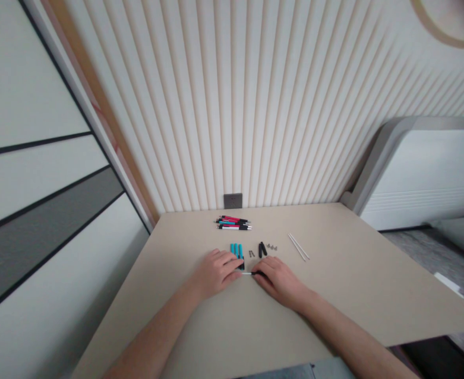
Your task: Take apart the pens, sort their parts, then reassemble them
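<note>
My left hand [217, 271] is closed, its fingertips pinching one end of a thin white pen refill [246, 273] just above the table. At the other end of the refill, my right hand [277, 279] grips a dark pen part, apparently a black pen grip [258, 272], mostly covered by the fingers. Right behind my left fingers lie several blue pen barrels [236, 248] and black pieces [242, 264], partly hidden. Small springs [251, 253], two black grips [262, 249] and several small metal tips [272, 247] lie beyond my right hand.
Two white refills [299, 247] lie to the right on the beige table [334, 284]. A stack of red, blue and white pens [234, 223] rests near the wall, below a dark socket [232, 200]. A cabinet [50, 252] stands left, a bed headboard [429, 168] right.
</note>
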The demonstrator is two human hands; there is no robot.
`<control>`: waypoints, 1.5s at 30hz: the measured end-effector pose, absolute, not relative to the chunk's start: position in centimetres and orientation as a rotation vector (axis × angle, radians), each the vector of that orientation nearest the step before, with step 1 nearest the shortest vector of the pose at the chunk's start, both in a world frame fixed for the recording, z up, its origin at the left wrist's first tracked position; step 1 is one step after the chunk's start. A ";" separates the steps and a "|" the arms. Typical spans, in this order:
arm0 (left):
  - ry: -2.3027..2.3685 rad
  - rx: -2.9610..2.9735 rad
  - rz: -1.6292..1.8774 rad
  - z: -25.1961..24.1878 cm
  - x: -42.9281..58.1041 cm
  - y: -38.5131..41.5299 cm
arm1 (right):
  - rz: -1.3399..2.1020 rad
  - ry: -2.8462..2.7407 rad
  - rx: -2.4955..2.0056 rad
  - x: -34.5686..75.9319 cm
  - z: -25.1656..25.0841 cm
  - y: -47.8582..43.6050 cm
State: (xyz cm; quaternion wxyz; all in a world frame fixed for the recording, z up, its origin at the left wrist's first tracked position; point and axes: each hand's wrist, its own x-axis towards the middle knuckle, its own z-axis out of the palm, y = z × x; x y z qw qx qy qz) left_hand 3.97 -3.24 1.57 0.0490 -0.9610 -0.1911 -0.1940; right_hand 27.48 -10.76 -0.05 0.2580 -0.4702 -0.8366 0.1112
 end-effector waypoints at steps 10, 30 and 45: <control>-0.629 -2.847 -0.646 1.7 2.6 -2.1 | 0.217 -2.165 -1.322 28.4 0.0 -10.7; -0.859 -3.016 -0.790 1.0 6.2 -4.8 | 0.640 -1.796 -1.150 27.3 0.3 -10.5; -0.601 -2.922 -0.510 0.1 8.2 -5.3 | 0.207 -1.232 -1.502 38.8 -0.3 -7.3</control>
